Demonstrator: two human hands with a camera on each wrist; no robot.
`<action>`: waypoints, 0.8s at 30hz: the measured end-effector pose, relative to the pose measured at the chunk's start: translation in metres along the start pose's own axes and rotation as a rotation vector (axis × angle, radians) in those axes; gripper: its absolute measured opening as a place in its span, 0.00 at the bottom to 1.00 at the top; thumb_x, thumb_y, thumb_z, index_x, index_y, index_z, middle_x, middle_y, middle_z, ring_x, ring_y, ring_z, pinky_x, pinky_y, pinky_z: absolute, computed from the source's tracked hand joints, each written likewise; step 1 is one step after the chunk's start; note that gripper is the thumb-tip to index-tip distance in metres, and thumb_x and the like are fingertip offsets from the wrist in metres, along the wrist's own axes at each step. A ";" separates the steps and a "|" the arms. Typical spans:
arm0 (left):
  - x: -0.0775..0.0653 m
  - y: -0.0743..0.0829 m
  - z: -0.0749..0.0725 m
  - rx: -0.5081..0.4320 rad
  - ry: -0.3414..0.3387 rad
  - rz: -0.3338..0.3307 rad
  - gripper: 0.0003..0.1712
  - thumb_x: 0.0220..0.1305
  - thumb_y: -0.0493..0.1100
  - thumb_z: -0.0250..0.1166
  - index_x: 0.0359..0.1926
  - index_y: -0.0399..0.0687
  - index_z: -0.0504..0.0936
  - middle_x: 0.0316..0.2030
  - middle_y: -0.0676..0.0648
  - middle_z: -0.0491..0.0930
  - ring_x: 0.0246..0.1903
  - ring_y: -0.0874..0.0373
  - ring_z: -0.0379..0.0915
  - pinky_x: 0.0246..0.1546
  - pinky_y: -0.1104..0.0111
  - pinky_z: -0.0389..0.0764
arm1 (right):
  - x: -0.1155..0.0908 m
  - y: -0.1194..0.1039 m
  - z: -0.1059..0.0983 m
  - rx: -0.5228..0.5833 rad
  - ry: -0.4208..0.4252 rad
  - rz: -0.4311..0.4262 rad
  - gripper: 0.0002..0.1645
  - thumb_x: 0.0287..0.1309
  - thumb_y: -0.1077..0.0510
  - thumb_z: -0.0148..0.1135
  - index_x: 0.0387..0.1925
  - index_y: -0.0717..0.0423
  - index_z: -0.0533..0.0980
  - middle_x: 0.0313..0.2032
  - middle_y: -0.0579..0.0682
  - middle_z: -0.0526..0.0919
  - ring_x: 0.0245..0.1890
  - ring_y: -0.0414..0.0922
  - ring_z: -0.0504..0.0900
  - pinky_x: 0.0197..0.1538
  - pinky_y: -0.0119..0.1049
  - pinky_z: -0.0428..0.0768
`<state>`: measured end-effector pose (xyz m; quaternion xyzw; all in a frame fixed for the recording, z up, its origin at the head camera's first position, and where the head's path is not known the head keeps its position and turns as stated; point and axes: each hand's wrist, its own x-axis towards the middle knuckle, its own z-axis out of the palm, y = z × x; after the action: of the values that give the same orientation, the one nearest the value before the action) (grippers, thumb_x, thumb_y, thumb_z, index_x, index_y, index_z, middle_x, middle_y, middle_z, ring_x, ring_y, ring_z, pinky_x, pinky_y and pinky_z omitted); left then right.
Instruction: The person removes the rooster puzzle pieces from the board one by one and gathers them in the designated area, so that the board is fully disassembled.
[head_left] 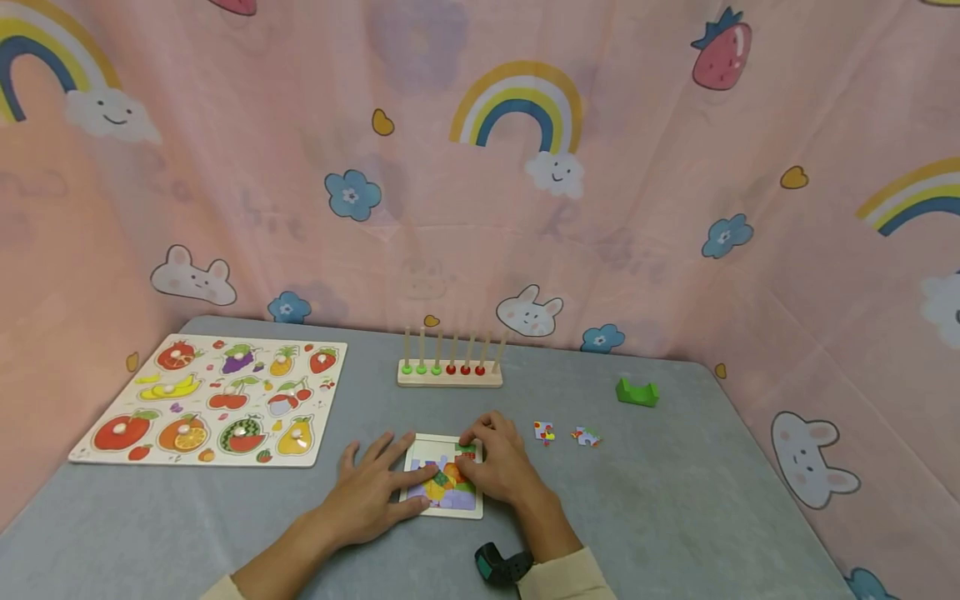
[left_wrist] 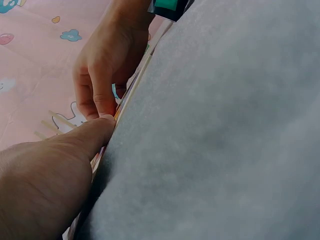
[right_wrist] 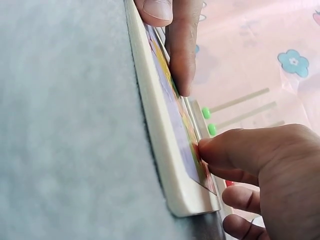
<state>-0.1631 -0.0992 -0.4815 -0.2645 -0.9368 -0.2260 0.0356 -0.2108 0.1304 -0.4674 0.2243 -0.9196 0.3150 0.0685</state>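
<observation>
A small jigsaw puzzle in a pale wooden tray [head_left: 442,513] lies in front of the person. Spread across its left side, my left hand [head_left: 363,500] has a straight index finger on the picture and its thumb near the lower edge. My right hand [head_left: 504,458] bends over the upper right part, thumb and fingertips around a red and green puzzle piece [head_left: 468,455]. In the right wrist view the right thumb [right_wrist: 220,147] presses close to the tray's rim, other fingers curled behind it. Two loose puzzle pieces, one squarish [head_left: 544,432] and one irregular [head_left: 586,437], lie to the right.
A large fruit peg board [head_left: 330,392] lies at left. Behind the tray stands a wooden rack [head_left: 450,379] with upright sticks and green and red beads. A green notched block [head_left: 637,392] sits at back right. A printed pink curtain [head_left: 420,250] surrounds the grey table [head_left: 712,517].
</observation>
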 end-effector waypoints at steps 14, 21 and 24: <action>0.000 0.001 -0.004 -0.013 -0.014 -0.008 0.26 0.63 0.66 0.58 0.60 0.67 0.79 0.70 0.42 0.59 0.68 0.36 0.49 0.55 0.31 0.41 | 0.002 -0.004 -0.001 -0.072 -0.028 -0.018 0.05 0.49 0.55 0.69 0.28 0.47 0.78 0.37 0.42 0.71 0.41 0.47 0.70 0.45 0.50 0.66; 0.000 -0.001 -0.002 -0.004 -0.022 -0.009 0.27 0.63 0.67 0.57 0.60 0.69 0.78 0.70 0.43 0.59 0.68 0.37 0.48 0.55 0.32 0.41 | 0.001 -0.004 -0.001 -0.047 -0.016 0.043 0.08 0.48 0.52 0.70 0.30 0.47 0.79 0.38 0.41 0.68 0.43 0.47 0.68 0.46 0.48 0.65; 0.000 -0.001 -0.001 -0.005 -0.024 -0.005 0.27 0.63 0.68 0.56 0.60 0.68 0.78 0.70 0.43 0.59 0.68 0.37 0.49 0.55 0.31 0.41 | 0.000 -0.003 -0.001 -0.095 0.001 0.049 0.09 0.47 0.50 0.71 0.30 0.47 0.81 0.37 0.41 0.69 0.42 0.46 0.69 0.44 0.47 0.66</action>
<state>-0.1640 -0.1006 -0.4809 -0.2652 -0.9372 -0.2253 0.0231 -0.2096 0.1285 -0.4647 0.1979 -0.9388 0.2728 0.0718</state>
